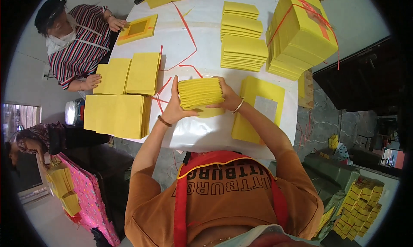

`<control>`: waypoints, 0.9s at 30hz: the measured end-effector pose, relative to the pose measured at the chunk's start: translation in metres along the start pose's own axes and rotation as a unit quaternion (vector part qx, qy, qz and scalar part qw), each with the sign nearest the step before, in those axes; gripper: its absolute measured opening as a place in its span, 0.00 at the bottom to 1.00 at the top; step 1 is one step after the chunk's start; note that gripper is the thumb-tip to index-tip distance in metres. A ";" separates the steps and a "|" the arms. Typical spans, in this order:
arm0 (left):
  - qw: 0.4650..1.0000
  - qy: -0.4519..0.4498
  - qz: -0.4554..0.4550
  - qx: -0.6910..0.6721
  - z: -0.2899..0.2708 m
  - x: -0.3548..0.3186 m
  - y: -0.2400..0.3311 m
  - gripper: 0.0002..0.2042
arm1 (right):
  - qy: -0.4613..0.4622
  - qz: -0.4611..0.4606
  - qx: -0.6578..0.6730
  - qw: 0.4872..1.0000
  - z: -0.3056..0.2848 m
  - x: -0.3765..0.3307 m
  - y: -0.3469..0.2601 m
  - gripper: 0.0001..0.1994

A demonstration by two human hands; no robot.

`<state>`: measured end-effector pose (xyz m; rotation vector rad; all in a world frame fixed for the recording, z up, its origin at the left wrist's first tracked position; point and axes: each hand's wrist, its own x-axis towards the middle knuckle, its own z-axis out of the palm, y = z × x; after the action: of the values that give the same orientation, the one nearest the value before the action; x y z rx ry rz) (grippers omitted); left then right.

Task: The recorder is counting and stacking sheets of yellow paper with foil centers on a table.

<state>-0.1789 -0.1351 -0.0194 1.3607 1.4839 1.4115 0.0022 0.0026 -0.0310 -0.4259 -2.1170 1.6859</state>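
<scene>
A thick stack of yellow paper sheets (201, 93) is upright between my two hands over the near middle of the white table, its layered edges facing up. My left hand (174, 106) presses on its left side, the thumb along the near face. On the other side my right hand (228, 95) grips the right end, fingers behind and thumb in front. Just right of my right hand lies a flat yellow pile (251, 118) with a pale grey rectangle on top. Red plastic ties (160, 100) lie loose beside my left hand.
Yellow stacks (129, 113) fill the table's left side, where a co-worker's hands (92, 81) rest. Fanned piles (244, 53) and a tall tied bundle (301, 32) stand at the back right. Another person bends over a pink-covered table (88, 195) at the left.
</scene>
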 end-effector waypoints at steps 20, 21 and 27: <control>0.984 0.048 -0.081 0.152 -0.048 0.011 0.066 0.51 | 0.190 0.012 0.150 0.970 0.029 -0.013 -0.004 0.58; 0.993 0.070 -0.084 0.036 -0.045 0.009 0.071 0.51 | 0.137 0.049 0.234 0.961 0.025 -0.013 -0.005 0.65; 0.992 0.056 -0.032 -0.112 -0.035 -0.010 0.058 0.49 | 0.046 0.077 0.242 0.966 0.007 -0.025 -0.044 0.65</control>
<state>-0.1958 -0.1611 0.0417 1.1029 1.3792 1.5824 0.0214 -0.0252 0.0075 -0.5127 -1.5624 2.1433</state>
